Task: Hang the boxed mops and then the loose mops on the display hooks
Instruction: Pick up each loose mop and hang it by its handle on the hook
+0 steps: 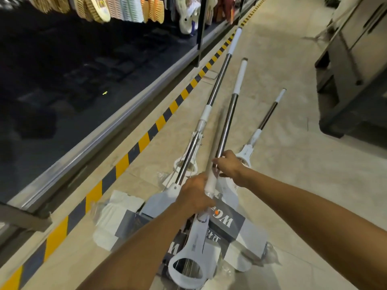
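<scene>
Looking down a shop aisle: concrete floor (282, 143) runs away ahead, a yellow-and-black hazard strip (144, 141) along its left edge, the dark display shelving (83, 70) beyond that, brushes (94, 7) hanging at its top.

Loose mops lie on the floor side by side, long axes pointing away from the person and slightly right, heads near, grip ends far. Left mop (217, 84) reaches farthest; right mop (270, 114) is shortest and lies apart from the hands. Their wrapped heads (228, 222) overlap in a heap just below the hands.

Middle mop (232, 105) is the one in hand. Right hand (228, 164) curls round its steel shaft, farther up. Left hand (194, 195) grips a white sleeve (210, 181) lower down, close to the head. Whether that sleeve belongs to the same pole I cannot tell.

Judgement: hooks sit left and above, so the pole must swing from lying to upright, grip end up. No boxed mops visible.
</scene>
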